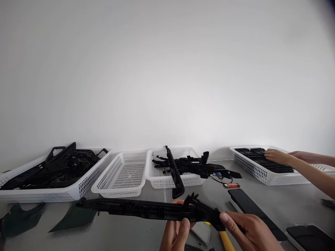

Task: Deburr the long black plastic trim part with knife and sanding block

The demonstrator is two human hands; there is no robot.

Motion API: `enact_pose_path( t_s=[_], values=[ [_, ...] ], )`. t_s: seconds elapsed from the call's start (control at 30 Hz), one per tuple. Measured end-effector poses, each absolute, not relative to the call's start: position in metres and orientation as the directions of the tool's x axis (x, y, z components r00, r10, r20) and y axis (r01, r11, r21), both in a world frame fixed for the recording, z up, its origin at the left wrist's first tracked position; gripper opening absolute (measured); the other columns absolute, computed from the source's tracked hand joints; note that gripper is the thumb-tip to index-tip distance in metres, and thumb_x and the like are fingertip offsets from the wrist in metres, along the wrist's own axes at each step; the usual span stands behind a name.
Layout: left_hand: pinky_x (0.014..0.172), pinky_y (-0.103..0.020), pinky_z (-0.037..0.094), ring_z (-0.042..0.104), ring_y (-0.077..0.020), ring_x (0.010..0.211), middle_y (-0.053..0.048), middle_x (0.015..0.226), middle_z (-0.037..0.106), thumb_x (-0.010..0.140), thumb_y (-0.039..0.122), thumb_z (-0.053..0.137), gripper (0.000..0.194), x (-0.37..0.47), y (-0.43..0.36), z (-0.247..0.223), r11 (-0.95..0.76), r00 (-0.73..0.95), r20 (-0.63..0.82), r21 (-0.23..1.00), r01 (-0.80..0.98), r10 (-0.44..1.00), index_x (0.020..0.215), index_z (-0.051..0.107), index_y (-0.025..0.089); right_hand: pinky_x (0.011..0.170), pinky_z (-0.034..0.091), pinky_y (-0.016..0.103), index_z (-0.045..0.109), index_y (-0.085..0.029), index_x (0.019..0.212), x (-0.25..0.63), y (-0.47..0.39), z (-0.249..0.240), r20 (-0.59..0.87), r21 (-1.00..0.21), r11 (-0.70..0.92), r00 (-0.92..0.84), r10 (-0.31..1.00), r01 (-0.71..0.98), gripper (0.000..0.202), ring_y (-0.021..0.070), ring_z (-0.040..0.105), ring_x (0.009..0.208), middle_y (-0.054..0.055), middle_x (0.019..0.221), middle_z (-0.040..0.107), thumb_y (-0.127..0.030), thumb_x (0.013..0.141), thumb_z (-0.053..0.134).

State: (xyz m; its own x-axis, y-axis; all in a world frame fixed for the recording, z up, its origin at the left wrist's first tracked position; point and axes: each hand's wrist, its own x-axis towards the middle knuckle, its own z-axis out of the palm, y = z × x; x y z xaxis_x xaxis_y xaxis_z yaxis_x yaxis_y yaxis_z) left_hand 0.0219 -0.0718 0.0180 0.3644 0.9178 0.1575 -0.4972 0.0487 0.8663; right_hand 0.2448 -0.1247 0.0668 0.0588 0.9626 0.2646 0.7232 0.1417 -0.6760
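A long black molded plastic part [146, 210] is held level above the table, its ribbed side showing. My left hand [175, 234] pinches it right of its middle, with the thumb in front and fingers behind. At the part's right end my right hand [250, 230] grips the tip between thumb and fingers. Beneath the hands lie a yellow handle [226, 241] and a pale flat block [202, 233], both partly covered. Just behind the part, a white basket [170, 182] holds several similar black parts [187, 167], one leaning over its front rim.
A large white basket [52, 196] of black parts stands left, beside a smaller white basket [117, 191]. Dark green pieces [77, 216] lie in front. A co-worker's hands [278, 157] reach into the right basket [272, 179]. Nearby are an orange packet [231, 185] and a black slab [256, 212].
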Motion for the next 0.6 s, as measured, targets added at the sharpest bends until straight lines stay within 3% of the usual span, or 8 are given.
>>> enact_pose_path(
  t_s=[0.13, 0.23, 0.33, 0.4, 0.5, 0.6],
  values=[
    [0.123, -0.051, 0.042, 0.052, -0.0391, 0.148, -0.012, 0.159, 0.057, 0.091, 0.068, 0.067, 0.067, 0.020, -0.073, 0.010, 0.106, 0.406, 0.057, 0.924, -0.367, 0.912, 0.146, 0.060, 0.029, 0.054, 0.020, 0.030, 0.027, -0.022, 0.065, 0.251, -0.111, 0.093, 0.055, -0.714, 0.055, -0.023, 0.998, 0.698, 0.069, 0.0133, 0.022, 0.060, -0.003, 0.065, 0.026, -0.081, 0.099, 0.038],
    [0.123, -0.052, 0.043, 0.053, -0.0404, 0.147, -0.013, 0.158, 0.058, 0.090, 0.073, 0.065, 0.076, 0.023, -0.074, 0.007, 0.097, 0.428, 0.065, 0.933, -0.346, 0.901, 0.151, 0.057, 0.029, 0.057, 0.018, 0.031, 0.027, -0.022, 0.067, 0.253, -0.101, 0.101, -0.009, -0.686, 0.022, -0.039, 0.999, 0.727, 0.069, 0.0128, 0.024, 0.061, -0.003, 0.066, 0.028, -0.082, 0.096, 0.043],
    [0.122, -0.053, 0.045, 0.054, -0.0412, 0.146, -0.014, 0.155, 0.061, 0.088, 0.072, 0.069, 0.074, 0.026, -0.075, 0.007, 0.101, 0.432, 0.087, 0.914, -0.394, 0.898, 0.147, 0.060, 0.028, 0.057, 0.020, 0.030, 0.032, -0.022, 0.067, 0.251, -0.100, 0.102, 0.031, -0.632, 0.057, -0.048, 0.998, 0.773, 0.067, 0.0136, 0.030, 0.061, -0.003, 0.065, 0.033, -0.081, 0.095, 0.046],
    [0.122, -0.053, 0.046, 0.052, -0.0410, 0.147, -0.014, 0.154, 0.062, 0.087, 0.071, 0.071, 0.071, 0.026, -0.076, 0.008, 0.112, 0.431, 0.088, 0.902, -0.417, 0.898, 0.143, 0.064, 0.027, 0.057, 0.028, 0.028, 0.047, -0.022, 0.072, 0.250, -0.103, 0.100, 0.095, -0.606, 0.101, -0.055, 0.994, 0.789, 0.061, 0.0160, 0.042, 0.062, -0.001, 0.066, 0.047, -0.078, 0.096, 0.049],
    [0.125, -0.053, 0.042, 0.053, -0.0402, 0.147, -0.013, 0.156, 0.060, 0.088, 0.070, 0.071, 0.073, 0.024, -0.077, 0.009, 0.135, 0.444, 0.061, 0.908, -0.396, 0.894, 0.147, 0.063, 0.029, 0.071, 0.046, 0.028, 0.066, -0.025, 0.096, 0.246, -0.109, 0.096, 0.219, -0.580, 0.162, -0.039, 0.975, 0.798, 0.052, 0.0240, 0.065, 0.084, 0.006, 0.090, 0.070, -0.074, 0.097, 0.051],
    [0.125, -0.052, 0.041, 0.054, -0.0400, 0.147, -0.013, 0.153, 0.063, 0.088, 0.069, 0.071, 0.077, 0.022, -0.079, 0.010, 0.120, 0.460, 0.070, 0.921, -0.371, 0.885, 0.152, 0.058, 0.029, 0.066, 0.045, 0.028, 0.062, -0.024, 0.080, 0.241, -0.111, 0.090, 0.233, -0.513, 0.145, -0.025, 0.972, 0.846, 0.052, 0.0219, 0.066, 0.076, 0.004, 0.081, 0.070, -0.072, 0.097, 0.054]
  ],
)
